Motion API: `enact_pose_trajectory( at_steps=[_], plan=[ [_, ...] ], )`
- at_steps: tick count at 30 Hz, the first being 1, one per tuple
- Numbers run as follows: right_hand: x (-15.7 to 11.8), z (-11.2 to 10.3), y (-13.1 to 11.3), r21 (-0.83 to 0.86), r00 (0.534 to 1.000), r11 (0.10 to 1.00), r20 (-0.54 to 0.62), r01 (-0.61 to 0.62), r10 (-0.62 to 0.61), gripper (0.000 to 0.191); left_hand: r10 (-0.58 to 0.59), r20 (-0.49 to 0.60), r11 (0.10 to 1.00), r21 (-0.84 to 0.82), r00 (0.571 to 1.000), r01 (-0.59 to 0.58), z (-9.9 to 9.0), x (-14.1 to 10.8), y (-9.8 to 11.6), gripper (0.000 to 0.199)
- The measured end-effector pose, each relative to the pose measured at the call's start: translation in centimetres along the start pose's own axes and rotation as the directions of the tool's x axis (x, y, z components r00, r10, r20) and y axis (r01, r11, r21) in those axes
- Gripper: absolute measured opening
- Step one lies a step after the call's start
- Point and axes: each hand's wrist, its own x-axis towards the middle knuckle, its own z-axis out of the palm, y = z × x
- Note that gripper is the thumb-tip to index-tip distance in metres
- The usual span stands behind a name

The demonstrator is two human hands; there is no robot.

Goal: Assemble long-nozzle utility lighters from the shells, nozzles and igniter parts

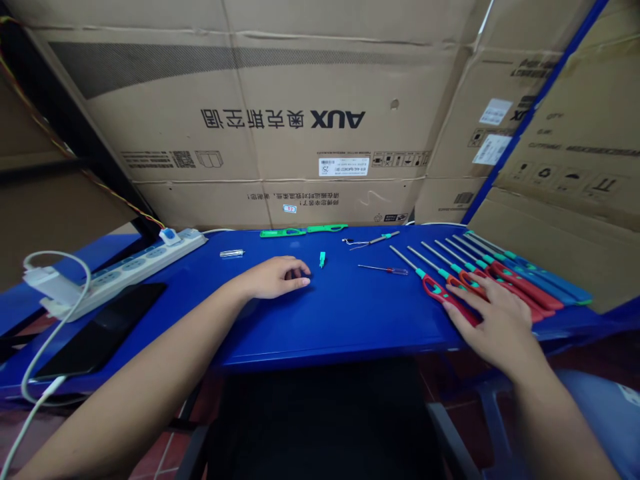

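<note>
My right hand (pixel 493 313) lies with spread fingers over the handles of several long-necked lighters in a row. Its fingers touch an orange lighter (pixel 457 280) and the red lighter (pixel 436 288) at the row's left end. On the left, my left hand (pixel 277 277) rests at the blue table with loosely bent fingers, thumb apart, and nothing in it. A small teal plastic part (pixel 323 259) sits just right of its fingertips. Farther right is a screwdriver (pixel 384 269). Behind it lies a metal lighter tube (pixel 383 239) with thin wires.
Two green casing pieces (pixel 283 233) lie near the back cardboard (pixel 300 80). A clear small tube (pixel 231 253) is behind my left hand. A white power strip (pixel 145 261), a cable and a black phone (pixel 103 330) occupy the table's left side. Blue lighters (pixel 555 280) end the row.
</note>
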Motion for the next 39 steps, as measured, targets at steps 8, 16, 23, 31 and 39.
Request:
enact_pose_trajectory(
  at_steps=[8,16,23,31,39],
  plan=[
    [-0.1,1.1,0.3,-0.042,0.963,0.997,0.262,-0.062,0.071,0.054,0.032,0.001,0.999,-0.02,0.999,-0.032,-0.2,0.0,0.4,0.043],
    [2.2,1.8,-1.6,-0.082,0.949,0.987,0.274,-0.14,0.158,0.056,0.048,-0.001,0.999,-0.004,0.999,-0.048,-0.1,-0.1,0.3,0.046],
    [1.1,0.7,0.1,-0.181,0.941,0.974,0.283,-0.139,0.187,0.064,0.054,0.021,0.999,0.0,0.998,-0.054,-0.1,-0.1,0.0,0.045],
    [1.6,0.8,-0.1,-0.162,0.879,0.957,0.381,-0.241,0.286,0.067,0.071,0.06,0.997,-0.009,0.996,-0.071,-0.2,-0.2,0.2,0.047],
    [3.3,2.4,-1.2,-0.096,0.866,0.938,0.364,-0.333,0.344,0.072,0.058,0.047,0.998,-0.007,0.997,-0.058,-0.4,-0.4,0.6,0.047]
  ],
)
